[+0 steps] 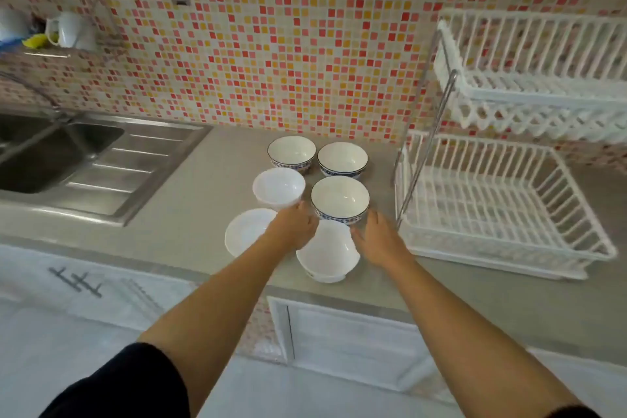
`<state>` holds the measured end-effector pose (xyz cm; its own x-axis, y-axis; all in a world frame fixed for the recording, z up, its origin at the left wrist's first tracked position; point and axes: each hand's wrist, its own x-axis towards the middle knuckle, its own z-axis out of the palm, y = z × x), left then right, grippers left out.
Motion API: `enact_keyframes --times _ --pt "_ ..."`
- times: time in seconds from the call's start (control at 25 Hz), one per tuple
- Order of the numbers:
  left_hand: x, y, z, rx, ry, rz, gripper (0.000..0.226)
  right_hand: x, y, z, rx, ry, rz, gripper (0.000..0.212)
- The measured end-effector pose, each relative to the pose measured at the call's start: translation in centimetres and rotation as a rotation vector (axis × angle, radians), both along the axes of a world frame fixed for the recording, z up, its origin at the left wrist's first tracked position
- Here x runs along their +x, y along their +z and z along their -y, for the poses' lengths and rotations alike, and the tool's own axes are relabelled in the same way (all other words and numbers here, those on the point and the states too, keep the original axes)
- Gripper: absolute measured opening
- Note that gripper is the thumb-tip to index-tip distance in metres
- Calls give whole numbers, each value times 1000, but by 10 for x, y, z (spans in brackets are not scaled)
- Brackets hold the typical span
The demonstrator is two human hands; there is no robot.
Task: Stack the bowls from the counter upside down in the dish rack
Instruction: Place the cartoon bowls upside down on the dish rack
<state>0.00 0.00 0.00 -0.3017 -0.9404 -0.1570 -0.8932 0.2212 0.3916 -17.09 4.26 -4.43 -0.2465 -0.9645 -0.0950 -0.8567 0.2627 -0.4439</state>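
Note:
Several white bowls stand upright on the grey counter. The nearest plain white bowl sits between my hands. My left hand touches its left rim and my right hand touches its right rim. Behind it is a blue-patterned bowl, and two more patterned bowls stand by the wall. Another plain bowl and a shallow white dish lie to the left. The white two-tier dish rack stands to the right with nothing in it.
A steel sink with a ribbed drainboard lies to the left. The mosaic-tiled wall backs the counter. A white jug sits on a shelf at the far left. White cabinet doors are below the counter edge.

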Motion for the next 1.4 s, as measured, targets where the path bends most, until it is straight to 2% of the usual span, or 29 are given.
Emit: enact_keyframes --times 0.08,0.24,0.4,0.48,0.56,0.72,0.8,0.88,0.96,1.08,1.16,1.28,1.4 --pt "-4 -21 0 19 -10 32 41 3 -16 -1 97 -72 48 59" --pt "-11 -63 -9 12 38 210 41 12 -55 -3 232 -158 272 55" --pt "-14 -80 -7 -52 -28 440 58 16 -65 -1 246 -193 316 42" --pt "-14 -76 -7 -69 -49 452 57 19 -59 -2 207 -205 344 40" --pt "-13 -58 -1 -88 -2 340 52 22 -40 0 106 -213 404 38" --pt "-5 -13 16 -82 182 -124 47 32 17 11 -264 -210 366 48" --pt "-5 15 22 -153 241 -404 39 38 56 11 -436 -209 329 52" --pt "-9 44 21 -185 277 -640 35 43 86 9 -561 -234 375 54" --pt "-16 69 22 -183 290 -784 38 43 111 10 -626 -245 463 55" --pt "-30 97 26 -164 220 -917 40 29 146 9 -675 -183 508 67" --pt "-39 118 29 -200 132 -928 40 15 175 3 -752 -90 506 83" --pt "-55 170 40 -370 -57 -920 44 -22 231 -9 -810 20 365 100" --pt "-69 229 51 -609 -289 -908 58 -65 285 -22 -834 106 151 102"
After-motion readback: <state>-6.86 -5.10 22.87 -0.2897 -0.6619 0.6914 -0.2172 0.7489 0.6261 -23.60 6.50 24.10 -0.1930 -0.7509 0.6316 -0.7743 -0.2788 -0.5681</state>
